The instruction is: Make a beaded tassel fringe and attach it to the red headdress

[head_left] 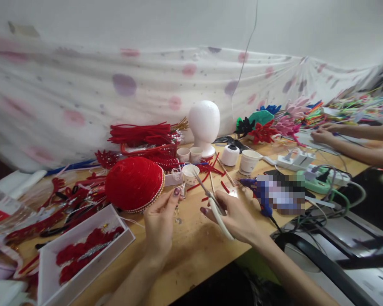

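My left hand (159, 223) pinches a small silvery ornament (183, 191) between thumb and fingertips. Something shiny hangs below it, too small to make out. In my right hand (238, 214) are scissors with pale handles (219, 219), their blades pointing up and left towards a white paper cup (190, 172). The blades look slightly parted and are apart from the ornament. Left of my left hand rests a red domed cap (132, 183) with a pearl-like bead trim along its edge.
A white foam head (204, 123) stands behind the cups. At left is a white box (89, 261) with red pieces. A blue glue gun (258, 193), power strips (315, 176) and cables lie at right. Another person's hands (324, 135) work at far right, near fuzzy flowers (263, 132).
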The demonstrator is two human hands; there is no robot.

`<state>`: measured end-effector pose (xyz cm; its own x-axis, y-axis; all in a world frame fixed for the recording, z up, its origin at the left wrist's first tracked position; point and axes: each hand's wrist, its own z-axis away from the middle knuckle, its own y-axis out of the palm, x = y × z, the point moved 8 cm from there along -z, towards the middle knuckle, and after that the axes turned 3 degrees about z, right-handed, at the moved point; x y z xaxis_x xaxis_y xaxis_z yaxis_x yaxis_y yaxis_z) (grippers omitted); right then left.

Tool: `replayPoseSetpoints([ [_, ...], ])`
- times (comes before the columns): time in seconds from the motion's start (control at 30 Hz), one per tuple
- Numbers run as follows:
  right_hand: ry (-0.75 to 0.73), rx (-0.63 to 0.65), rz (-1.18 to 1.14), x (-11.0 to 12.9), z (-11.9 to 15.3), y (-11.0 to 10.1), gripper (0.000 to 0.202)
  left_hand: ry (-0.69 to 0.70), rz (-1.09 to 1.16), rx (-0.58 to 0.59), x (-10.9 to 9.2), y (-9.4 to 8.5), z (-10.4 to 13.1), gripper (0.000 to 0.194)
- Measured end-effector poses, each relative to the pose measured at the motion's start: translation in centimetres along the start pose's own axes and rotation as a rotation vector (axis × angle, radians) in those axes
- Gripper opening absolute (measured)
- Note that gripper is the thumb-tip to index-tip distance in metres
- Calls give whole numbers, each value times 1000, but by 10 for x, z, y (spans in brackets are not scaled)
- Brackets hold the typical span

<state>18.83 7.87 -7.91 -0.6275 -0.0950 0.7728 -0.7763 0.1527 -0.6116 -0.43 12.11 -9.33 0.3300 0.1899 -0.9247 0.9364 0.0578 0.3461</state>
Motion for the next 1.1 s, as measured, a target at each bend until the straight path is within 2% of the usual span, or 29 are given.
replayPoseSetpoints([
  [0.13, -3, 117, 340, 4, 3, -2, 30, 3, 120, -80, 2, -9, -7, 22],
  [0.23, -82, 188, 468, 9, 7, 0, 28, 36, 201, -121, -5, -14, -14, 23],
  [0.4, -153, 315, 574, 8, 11, 13, 22, 33, 225, -97, -21, -12, -22, 30],
  [0.5, -150, 356, 514, 8, 13, 15, 21, 37, 203, -66, -30, -13, -25, 30],
  [0.67, -140, 292, 335, 12, 9, -4, 15, 107, 48, 93, -53, -17, -28, 23],
  [0.73, -108, 248, 154, 14, -3, -12, 10, 91, 7, 96, -60, -23, -29, 26],
  [0.8, -6, 214, -126, 13, -20, -12, 8, 32, 30, 49, -63, -33, -29, 28],
  [0.87, 128, 232, -390, 11, -39, 2, 2, -27, 108, -24, -64, -44, -29, 30],
  [0.93, 174, 262, -500, 15, -56, 25, 13, -53, 173, -78, -66, -53, -27, 32],
  [1.1, 311, 322, -723, 23, -76, 95, 15, 15, 256, -149, -77, -77, -24, 31],
])
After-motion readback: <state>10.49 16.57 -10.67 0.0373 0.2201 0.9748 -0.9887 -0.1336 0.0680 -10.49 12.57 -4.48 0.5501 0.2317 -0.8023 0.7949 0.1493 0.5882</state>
